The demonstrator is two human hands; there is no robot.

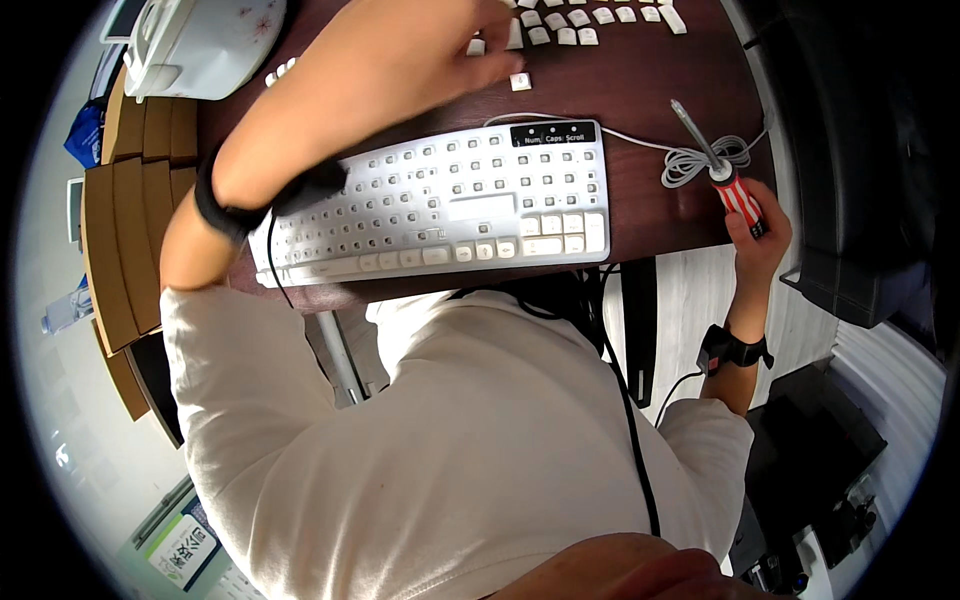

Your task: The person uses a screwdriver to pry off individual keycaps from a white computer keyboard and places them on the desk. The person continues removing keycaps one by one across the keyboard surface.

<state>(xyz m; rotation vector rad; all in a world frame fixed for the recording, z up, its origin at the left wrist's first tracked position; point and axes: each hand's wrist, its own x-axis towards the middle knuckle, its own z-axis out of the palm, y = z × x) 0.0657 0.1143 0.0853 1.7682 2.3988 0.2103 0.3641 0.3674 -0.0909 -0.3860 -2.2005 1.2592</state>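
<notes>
1. Dark desk (680, 65): our white keyboard (480, 207) lies at its near edge, most switches bare.
2. Left hand (455, 48) is out over the loose keycaps (603, 16); whether its fingers pinch one, we cannot tell.
3. Right hand (765, 232) wraps the screwdriver (740, 203), shaft clear of the keyboard; we judge that safest.
4. Single keycap (520, 82), apart: we'd best keep rows ordered.

An open strip of dark reddish-brown tabletop (650, 85) leaves passage between the loose white keycaps (565, 37) and the long white plastic keyboard (480, 207), broken by one stray white keycap (520, 82). The bare left forearm (330, 100) blocks its left end; rightward, the coiled grey cable (684, 168) and the right hand's (766, 228) red-and-white-handled screwdriver (722, 173) obstruct.
</notes>
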